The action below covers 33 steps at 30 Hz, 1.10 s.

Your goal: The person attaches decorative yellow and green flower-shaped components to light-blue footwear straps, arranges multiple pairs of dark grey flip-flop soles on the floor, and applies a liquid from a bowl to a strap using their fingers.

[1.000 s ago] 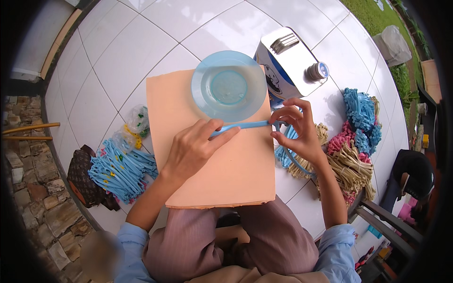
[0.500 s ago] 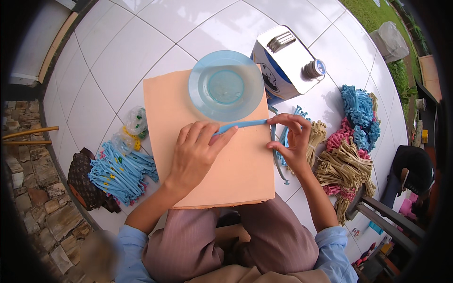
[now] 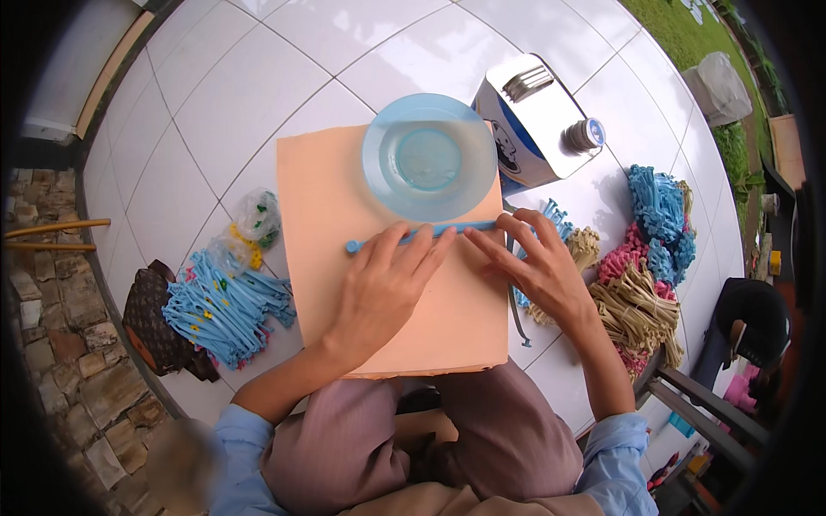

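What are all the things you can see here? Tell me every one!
Board: one, peach, across the lap.
Bowl: one, clear blue, on the board's far end.
Blue stick: one, on the board under both hands.
Tin box: one, silver and blue, right of the bowl.
Small bottle: one, on the tin box.
Blue bundle: one pile, floor left of the board.
Plastic bag: one, clear, above that pile.
Mixed bundles: blue, pink and tan, floor on the right.
Brown bag: one, far left.
Left hand: pressing the stick.
Right hand: fingers on the stick's right end.
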### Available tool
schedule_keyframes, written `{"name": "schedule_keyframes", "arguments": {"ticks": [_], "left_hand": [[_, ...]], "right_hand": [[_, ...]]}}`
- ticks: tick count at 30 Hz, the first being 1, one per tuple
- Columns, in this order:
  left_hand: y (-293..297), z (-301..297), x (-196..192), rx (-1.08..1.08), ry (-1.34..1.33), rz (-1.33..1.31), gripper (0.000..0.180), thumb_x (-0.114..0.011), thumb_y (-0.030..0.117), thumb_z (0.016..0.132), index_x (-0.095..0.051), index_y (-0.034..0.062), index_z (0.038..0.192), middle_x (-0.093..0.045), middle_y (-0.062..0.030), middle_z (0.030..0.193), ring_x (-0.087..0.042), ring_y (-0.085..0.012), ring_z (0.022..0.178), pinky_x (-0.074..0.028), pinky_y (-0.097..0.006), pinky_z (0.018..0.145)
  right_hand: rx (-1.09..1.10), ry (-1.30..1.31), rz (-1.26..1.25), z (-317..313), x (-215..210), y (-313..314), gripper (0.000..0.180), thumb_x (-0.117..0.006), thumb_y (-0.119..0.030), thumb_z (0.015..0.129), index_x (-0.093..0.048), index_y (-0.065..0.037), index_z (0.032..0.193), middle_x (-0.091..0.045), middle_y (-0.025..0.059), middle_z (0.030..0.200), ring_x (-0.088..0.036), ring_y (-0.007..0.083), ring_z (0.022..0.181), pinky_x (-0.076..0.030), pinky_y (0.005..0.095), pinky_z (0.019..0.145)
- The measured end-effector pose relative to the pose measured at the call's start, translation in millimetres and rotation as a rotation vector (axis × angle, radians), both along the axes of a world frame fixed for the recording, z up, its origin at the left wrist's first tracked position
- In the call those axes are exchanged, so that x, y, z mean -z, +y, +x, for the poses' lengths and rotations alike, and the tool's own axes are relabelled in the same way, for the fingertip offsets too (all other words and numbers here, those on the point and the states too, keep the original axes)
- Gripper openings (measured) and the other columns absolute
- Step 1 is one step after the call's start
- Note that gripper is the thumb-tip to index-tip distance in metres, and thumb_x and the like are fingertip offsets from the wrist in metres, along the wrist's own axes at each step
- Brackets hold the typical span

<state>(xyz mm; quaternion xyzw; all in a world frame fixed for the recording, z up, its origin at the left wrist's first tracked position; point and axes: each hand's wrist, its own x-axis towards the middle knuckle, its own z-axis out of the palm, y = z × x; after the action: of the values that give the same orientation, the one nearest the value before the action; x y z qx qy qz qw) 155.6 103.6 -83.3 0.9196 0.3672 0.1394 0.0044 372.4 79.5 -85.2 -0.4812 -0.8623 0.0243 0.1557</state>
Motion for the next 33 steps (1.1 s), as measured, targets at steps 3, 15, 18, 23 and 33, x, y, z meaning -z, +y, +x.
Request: {"name": "schedule_keyframes", "arguments": {"ticks": [3, 15, 18, 23, 33], "left_hand": [[0, 0, 0, -0.001, 0.002, -0.006, 0.049, -0.053, 0.007, 0.071, -0.053, 0.013, 0.12, -0.051, -0.0018, 0.104, -0.048, -0.0184, 0.096, -0.044, -0.03, 0.075], [0, -2, 0, -0.002, 0.004, -0.019, 0.049, -0.053, 0.007, 0.071, -0.052, 0.0135, 0.12, -0.051, -0.001, 0.105, -0.048, -0.0184, 0.097, -0.045, -0.03, 0.074], [1, -1, -3, -0.002, 0.009, -0.027, 0.049, -0.053, 0.007, 0.071, -0.052, 0.0135, 0.12, -0.051, -0.0011, 0.105, -0.048, -0.0185, 0.097, -0.046, -0.029, 0.072], [1, -2, -2, 0.0, 0.009, -0.044, 0.049, -0.053, 0.007, 0.071, -0.052, 0.0139, 0.12, -0.051, -0.0012, 0.106, -0.048, -0.0187, 0.097, -0.046, -0.029, 0.071], [3, -3, -1, 0.013, 0.014, -0.037, 0.05, -0.053, 0.007, 0.07, -0.053, 0.014, 0.119, -0.05, -0.0016, 0.105, -0.048, -0.0191, 0.094, -0.047, -0.029, 0.067]], "right_hand": [[-0.005, -0.015, -0.01, 0, -1, 1, 0.05, -0.064, -0.019, 0.071, -0.052, -0.019, 0.119, -0.048, 0.0065, 0.102, -0.049, 0.0247, 0.089, -0.046, 0.0347, 0.078], [-0.007, 0.008, -0.018, 1, 3, 2, 0.048, -0.066, -0.021, 0.07, -0.053, -0.016, 0.117, -0.048, 0.0069, 0.103, -0.049, 0.0254, 0.091, -0.046, 0.0353, 0.078], [0.012, 0.081, -0.034, 2, 5, 1, 0.05, -0.067, -0.022, 0.069, -0.052, -0.017, 0.117, -0.048, 0.0068, 0.103, -0.05, 0.0256, 0.092, -0.046, 0.0357, 0.077], [0.011, 0.102, -0.038, 1, 4, 2, 0.051, -0.069, -0.021, 0.069, -0.052, -0.019, 0.117, -0.048, 0.0071, 0.104, -0.05, 0.0262, 0.093, -0.046, 0.0364, 0.077], [0.164, 0.259, -0.033, -4, -13, 18, 0.041, -0.067, -0.028, 0.072, -0.055, -0.017, 0.11, -0.045, 0.0076, 0.113, -0.043, 0.0296, 0.102, -0.041, 0.0399, 0.084]]}}
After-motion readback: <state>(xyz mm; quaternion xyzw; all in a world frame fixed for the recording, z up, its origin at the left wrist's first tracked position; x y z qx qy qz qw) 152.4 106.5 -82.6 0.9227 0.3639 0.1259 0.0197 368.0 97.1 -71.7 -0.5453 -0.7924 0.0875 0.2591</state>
